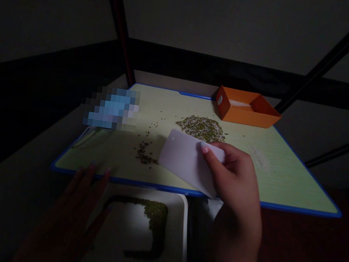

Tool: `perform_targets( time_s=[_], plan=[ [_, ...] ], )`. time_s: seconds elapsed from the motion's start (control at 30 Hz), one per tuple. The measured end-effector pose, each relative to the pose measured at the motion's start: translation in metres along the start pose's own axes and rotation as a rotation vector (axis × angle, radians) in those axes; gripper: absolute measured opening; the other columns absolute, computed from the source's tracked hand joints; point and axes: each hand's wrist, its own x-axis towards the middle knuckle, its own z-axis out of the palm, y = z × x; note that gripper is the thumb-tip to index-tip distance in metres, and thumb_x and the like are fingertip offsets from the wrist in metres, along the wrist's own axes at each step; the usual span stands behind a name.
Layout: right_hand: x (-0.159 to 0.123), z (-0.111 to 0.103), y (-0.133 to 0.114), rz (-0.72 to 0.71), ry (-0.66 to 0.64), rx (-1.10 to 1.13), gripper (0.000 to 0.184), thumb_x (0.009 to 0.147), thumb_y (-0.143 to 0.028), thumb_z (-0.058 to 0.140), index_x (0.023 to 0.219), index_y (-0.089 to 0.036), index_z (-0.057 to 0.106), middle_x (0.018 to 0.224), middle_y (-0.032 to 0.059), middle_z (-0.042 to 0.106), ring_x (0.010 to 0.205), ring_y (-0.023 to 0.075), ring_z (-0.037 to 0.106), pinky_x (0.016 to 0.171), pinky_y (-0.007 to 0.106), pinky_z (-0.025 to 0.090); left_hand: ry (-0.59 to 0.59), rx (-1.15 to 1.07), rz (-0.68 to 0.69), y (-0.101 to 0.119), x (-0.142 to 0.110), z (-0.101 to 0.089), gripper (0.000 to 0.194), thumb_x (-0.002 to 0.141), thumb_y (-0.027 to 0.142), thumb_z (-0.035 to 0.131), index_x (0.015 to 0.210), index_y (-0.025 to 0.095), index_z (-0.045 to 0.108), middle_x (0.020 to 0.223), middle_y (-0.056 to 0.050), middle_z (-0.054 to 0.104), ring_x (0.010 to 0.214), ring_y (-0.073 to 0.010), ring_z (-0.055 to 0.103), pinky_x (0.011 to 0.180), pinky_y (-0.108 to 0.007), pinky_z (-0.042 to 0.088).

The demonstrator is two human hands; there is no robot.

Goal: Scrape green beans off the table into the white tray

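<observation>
My right hand (241, 185) grips a flat white plastic scraper card (186, 157), with a small hole in one corner, between thumb and fingers. The card is tilted above the pale green board (120, 144). Just beyond it lies a spread pile of small greenish grains (201, 127). Left of the card is a smaller scatter of darker bits (145, 154). My left hand (73, 216) is in shadow with fingers apart, its fingertips at the board's near edge. Beside it, a white tray (182, 237) below the board holds green grains (158, 216) along its inner sides.
An orange open box (247, 115) stands at the board's far right corner. A blurred blue object (112, 108) lies on the far left, with thin cords near it. A faint whitish dust patch (258, 158) marks the right side. Dark poles rise behind the board.
</observation>
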Motion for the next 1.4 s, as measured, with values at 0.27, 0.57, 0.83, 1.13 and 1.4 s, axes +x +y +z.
perform_targets(
  time_s=[0.27,0.57,0.83,1.13,1.4],
  plan=[
    [0.002,0.011,0.000,-0.030,-0.148,0.066,0.026,0.088,-0.039,0.065,0.073,-0.018,0.069,0.062,-0.0019,0.057,0.056,0.0098,0.047,0.047,0.021,0.032,0.006,-0.002,-0.011,0.000,-0.001,-0.002,0.068,0.092,0.054,0.032,0.154,0.033,0.010,0.169,-0.010,0.020,0.154,-0.0353,0.025,0.111,-0.060,0.047],
    [0.007,0.010,0.003,-0.010,-0.217,0.098,0.025,0.087,-0.037,0.066,0.071,-0.019,0.069,0.060,-0.0043,0.053,0.054,0.0083,0.043,0.047,0.022,0.029,0.091,0.074,0.050,0.005,0.002,-0.008,0.066,0.093,0.047,0.035,0.154,0.029,0.015,0.164,-0.014,0.031,0.149,-0.0356,0.035,0.102,-0.057,0.056],
    [0.012,0.008,0.009,0.017,-0.300,0.189,0.020,0.084,-0.036,0.069,0.072,-0.019,0.069,0.062,-0.0042,0.057,0.056,0.0084,0.045,0.051,0.022,0.034,0.110,0.074,0.069,0.004,0.004,-0.006,0.066,0.093,0.046,0.036,0.153,0.028,0.017,0.163,-0.015,0.034,0.149,-0.0343,0.032,0.102,-0.056,0.056],
    [0.012,0.005,0.002,0.022,-0.421,0.228,0.015,0.082,-0.031,0.070,0.072,-0.019,0.071,0.061,-0.0039,0.058,0.056,0.0085,0.046,0.049,0.022,0.033,0.100,0.064,0.045,0.005,0.004,-0.006,0.066,0.092,0.045,0.037,0.153,0.029,0.018,0.163,-0.014,0.034,0.149,-0.0343,0.030,0.102,-0.057,0.055],
    [0.011,0.001,0.005,0.020,-0.292,0.230,0.019,0.082,-0.034,0.072,0.070,-0.019,0.069,0.061,-0.0041,0.056,0.055,0.0078,0.044,0.048,0.022,0.032,0.093,0.050,0.035,0.003,0.002,-0.005,0.066,0.092,0.046,0.037,0.153,0.030,0.018,0.165,-0.012,0.030,0.150,-0.0336,0.030,0.104,-0.057,0.054]
  ],
)
